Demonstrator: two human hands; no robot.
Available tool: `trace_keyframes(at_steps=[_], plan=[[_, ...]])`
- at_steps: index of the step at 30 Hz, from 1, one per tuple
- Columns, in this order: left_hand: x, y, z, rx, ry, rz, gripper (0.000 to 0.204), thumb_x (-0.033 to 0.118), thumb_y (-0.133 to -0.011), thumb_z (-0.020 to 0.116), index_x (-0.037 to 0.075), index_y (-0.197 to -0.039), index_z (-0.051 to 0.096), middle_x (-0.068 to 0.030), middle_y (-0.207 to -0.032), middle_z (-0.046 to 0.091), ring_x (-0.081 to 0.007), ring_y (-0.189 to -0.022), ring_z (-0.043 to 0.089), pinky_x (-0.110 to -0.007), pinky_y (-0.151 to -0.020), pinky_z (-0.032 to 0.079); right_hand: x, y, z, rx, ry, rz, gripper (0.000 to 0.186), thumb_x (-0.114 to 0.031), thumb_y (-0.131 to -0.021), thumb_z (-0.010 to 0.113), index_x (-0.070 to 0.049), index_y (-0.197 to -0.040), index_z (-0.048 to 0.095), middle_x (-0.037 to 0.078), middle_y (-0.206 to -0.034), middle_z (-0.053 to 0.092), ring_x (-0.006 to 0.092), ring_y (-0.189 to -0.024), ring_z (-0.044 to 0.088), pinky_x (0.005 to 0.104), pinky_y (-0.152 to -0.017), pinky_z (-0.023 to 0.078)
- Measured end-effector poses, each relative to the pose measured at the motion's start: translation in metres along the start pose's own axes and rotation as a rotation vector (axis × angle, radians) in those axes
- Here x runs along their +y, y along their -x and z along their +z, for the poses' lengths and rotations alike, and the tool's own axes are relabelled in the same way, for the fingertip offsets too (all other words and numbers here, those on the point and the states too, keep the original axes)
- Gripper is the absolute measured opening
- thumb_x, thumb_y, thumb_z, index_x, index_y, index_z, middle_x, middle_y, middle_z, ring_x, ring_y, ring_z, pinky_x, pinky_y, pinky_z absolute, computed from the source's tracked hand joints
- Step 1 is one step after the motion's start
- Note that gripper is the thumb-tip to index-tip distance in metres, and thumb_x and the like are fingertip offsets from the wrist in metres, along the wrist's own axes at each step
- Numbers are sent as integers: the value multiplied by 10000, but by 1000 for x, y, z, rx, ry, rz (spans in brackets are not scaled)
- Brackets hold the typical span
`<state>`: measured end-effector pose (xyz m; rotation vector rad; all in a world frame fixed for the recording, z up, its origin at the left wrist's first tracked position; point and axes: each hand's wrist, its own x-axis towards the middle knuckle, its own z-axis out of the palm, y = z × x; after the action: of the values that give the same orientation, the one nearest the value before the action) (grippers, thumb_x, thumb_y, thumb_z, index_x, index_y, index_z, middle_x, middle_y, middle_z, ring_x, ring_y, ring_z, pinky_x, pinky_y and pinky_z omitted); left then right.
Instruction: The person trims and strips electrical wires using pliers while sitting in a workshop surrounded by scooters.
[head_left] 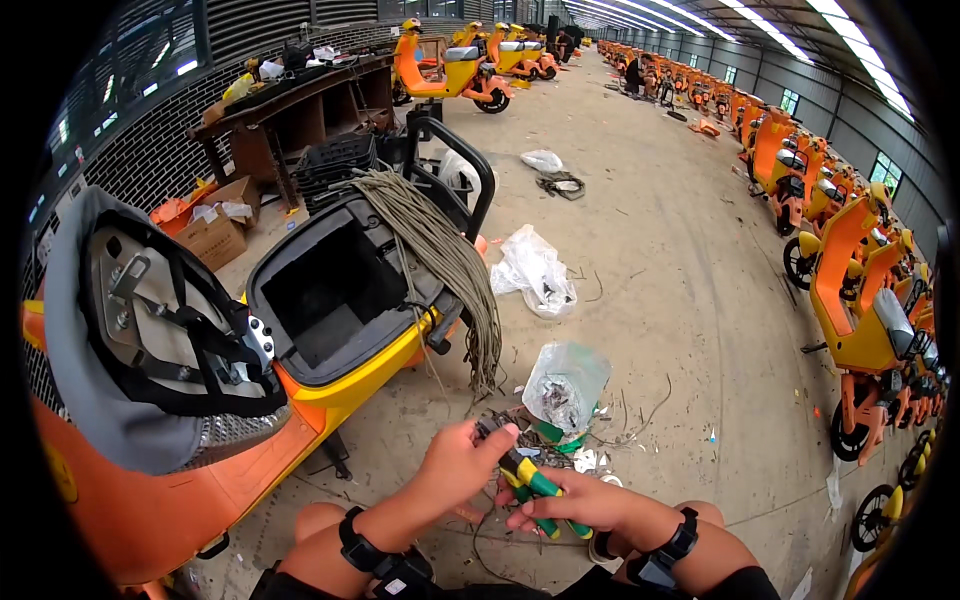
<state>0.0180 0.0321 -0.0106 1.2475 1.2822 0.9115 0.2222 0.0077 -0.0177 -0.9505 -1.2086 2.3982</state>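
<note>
In front of my knees, my right hand (575, 500) is wrapped round a pair of pliers (538, 481) with green and yellow handles. The jaws point up and left, toward my left hand (465, 460). My left hand is closed, thumb and fingers pinched by the dark jaws; whatever small dark piece it holds I cannot make out. Beside me on the left stands an orange and yellow scooter (350, 385). Its grey seat (70, 330) is tipped up, baring the black storage box (330, 290). A thick bundle of grey-brown cables (440, 250) drapes over the box's rear edge.
A clear plastic bag of scraps (567, 390) lies just beyond my hands, with wire bits around it. White plastic bags (535, 272) lie farther off. At the back left are a workbench (300, 110) and a cardboard box (212, 238). Rows of orange scooters (850, 300) line the right.
</note>
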Motion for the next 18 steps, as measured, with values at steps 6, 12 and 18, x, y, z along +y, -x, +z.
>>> trace_keyframes(at_steps=[6, 12, 18], plan=[[21, 7, -2, -47, 102, -189, 357, 358, -922, 632, 2, -940, 611, -1, -722, 551, -93, -596, 509, -352, -420, 466, 15, -5, -12, 11, 181, -15, 430, -194, -916, 631, -33, -1295, 506, 30, -935, 620, 96, -805, 576, 266, -715, 490], [22, 6, 0, -45, 157, -257, 306, 312, -928, 655, 30, -838, 577, 51, -576, 431, -43, -445, 362, -248, -394, 277, 21, -8, -9, 18, 140, -24, 440, -169, -920, 620, -40, -1316, 478, 26, -933, 604, 80, -782, 566, 243, -677, 487], [21, 1, 0, -114, 123, -291, 347, 359, -926, 662, 60, -821, 520, 52, -563, 409, -40, -426, 344, -248, -373, 247, 29, -9, -11, 43, 47, 27, 412, -131, -922, 604, -38, -1304, 482, 36, -986, 597, 89, -764, 565, 249, -672, 488]])
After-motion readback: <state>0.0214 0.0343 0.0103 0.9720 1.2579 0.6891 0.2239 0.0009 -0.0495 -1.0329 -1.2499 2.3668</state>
